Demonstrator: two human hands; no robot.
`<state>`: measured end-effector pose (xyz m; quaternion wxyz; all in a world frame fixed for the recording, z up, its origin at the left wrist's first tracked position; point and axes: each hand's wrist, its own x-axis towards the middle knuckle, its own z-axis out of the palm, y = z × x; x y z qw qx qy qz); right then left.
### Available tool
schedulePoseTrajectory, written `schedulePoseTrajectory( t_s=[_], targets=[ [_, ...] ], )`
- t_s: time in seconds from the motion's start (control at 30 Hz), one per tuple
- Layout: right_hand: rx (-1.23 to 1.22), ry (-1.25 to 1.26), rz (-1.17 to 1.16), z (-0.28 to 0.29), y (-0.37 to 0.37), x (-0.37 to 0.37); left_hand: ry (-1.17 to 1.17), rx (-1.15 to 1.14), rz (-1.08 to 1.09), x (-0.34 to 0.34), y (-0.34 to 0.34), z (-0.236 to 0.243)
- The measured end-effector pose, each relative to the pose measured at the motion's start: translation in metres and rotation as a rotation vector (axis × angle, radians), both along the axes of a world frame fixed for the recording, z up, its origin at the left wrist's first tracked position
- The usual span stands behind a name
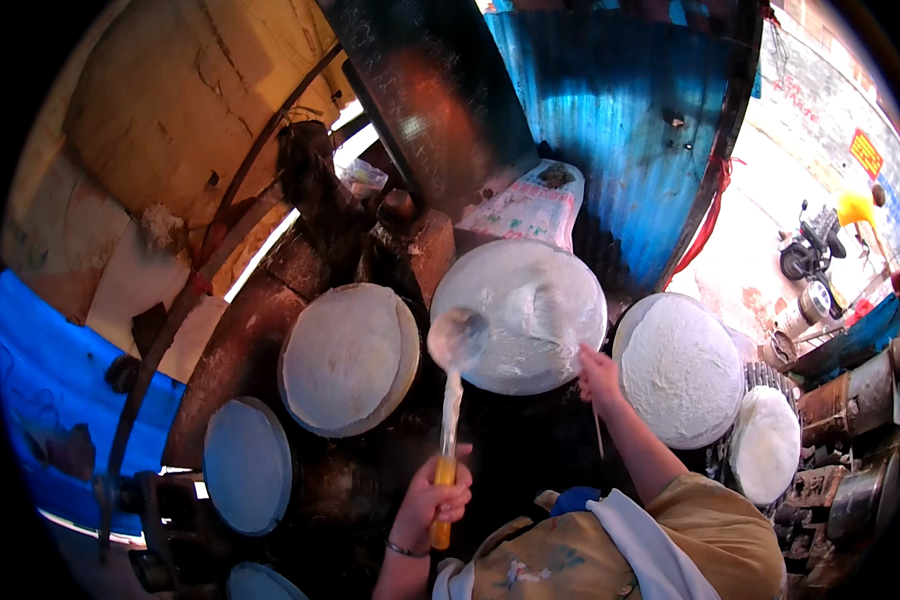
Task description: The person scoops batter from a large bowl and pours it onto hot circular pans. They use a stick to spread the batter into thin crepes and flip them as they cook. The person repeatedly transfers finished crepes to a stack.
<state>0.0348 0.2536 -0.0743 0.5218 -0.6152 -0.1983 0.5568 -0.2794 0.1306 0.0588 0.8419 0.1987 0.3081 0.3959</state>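
The left hand (438,495) grips a ladle (451,412); the right hand (598,378) (its grip unclear) is at a white disc (518,312).

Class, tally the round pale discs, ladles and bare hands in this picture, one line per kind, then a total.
Round pale discs: 6, one cut off below
Ladle: 1
Hands: 2 (left hand, right hand)
Total: 9

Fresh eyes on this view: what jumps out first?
The big white disc at centre, flanked by other white discs. The left hand grips a yellow-handled ladle, its bowl at the disc's left edge; the right hand is at its lower right. Upper right, a blue corrugated sheet.
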Motion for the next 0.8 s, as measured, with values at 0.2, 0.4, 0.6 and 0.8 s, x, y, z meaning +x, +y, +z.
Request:
schedulePoseTrajectory(
  t_s=[0.2, 0.4, 0.6, 0.8],
  targets=[
    [-0.190, 0.077, 0.448, 0.025, -0.047, 0.012, 0.088, 0.137, -0.079, 0.048, 0.068, 0.031],
    [-0.041, 0.165, 0.087, 0.004, -0.094, 0.003, 0.517, 0.021, 0.282, 0.133, 0.090, -0.042],
    [0.211, 0.360, 0.229, -0.075, -0.061, -0.049, 0.295, -0.201, 0.225, 0.181, 0.056, -0.072],
    [0.179, 0.410, 0.375, 0.019, -0.042, -0.051, -1.040, -0.535, 0.099, 0.087, 0.066, -0.018]
  ],
)
